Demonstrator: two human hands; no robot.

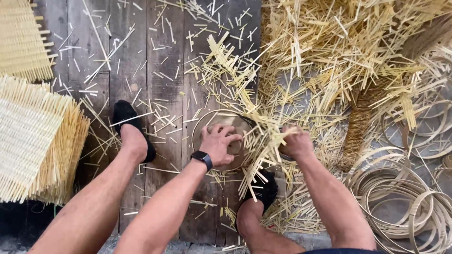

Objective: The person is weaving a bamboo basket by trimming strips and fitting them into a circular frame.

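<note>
At centre frame I am pressing my left hand (220, 141), fingers curled, onto the round woven bamboo tray (207, 123), while my right hand (295, 141) is gripping its strip-fringed edge. Loose pale strips (339, 42) piling above could snag or splinter.

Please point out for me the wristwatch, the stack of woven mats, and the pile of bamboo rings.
wristwatch (202, 156), head view, on its black face.
stack of woven mats (33, 141), head view, on the top mat.
pile of bamboo rings (400, 202), head view, on one ring's band.

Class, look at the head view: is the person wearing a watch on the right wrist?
No: the black watch sits on the left wrist, just behind the left hand, while the right hand has a bare wrist.
</note>
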